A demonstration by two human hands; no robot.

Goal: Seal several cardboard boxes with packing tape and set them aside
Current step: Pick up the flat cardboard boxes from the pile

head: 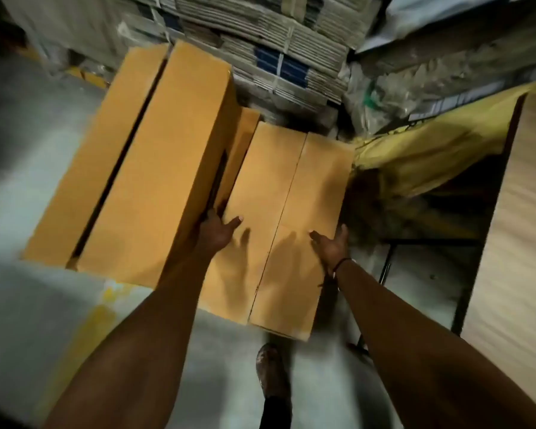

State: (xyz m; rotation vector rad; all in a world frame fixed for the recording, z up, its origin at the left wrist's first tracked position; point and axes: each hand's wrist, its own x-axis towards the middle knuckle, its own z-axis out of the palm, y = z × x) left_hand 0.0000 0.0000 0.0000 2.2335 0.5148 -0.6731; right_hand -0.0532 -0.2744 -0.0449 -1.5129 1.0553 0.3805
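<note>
Box [279,218], L hand [218,232] fingers hidden, R hand [330,244] fingers [342,232] straight alongside

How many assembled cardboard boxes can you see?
2 clearly: one box between the left hand and right hand, a larger box on its left with a dark gap along its top. A cardboard sliver between them may be a third.

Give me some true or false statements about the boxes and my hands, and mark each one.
1. The left hand and right hand flank the low brown cardboard box. True.
2. A tape roll lies on that box. False: no tape roll shows there.
3. A taller brown cardboard box stands at its left. True.
4. The right wrist is bare. False: it wears a thin dark band.
5. Strapped bundles of flat cardboard stand behind. True.
</note>
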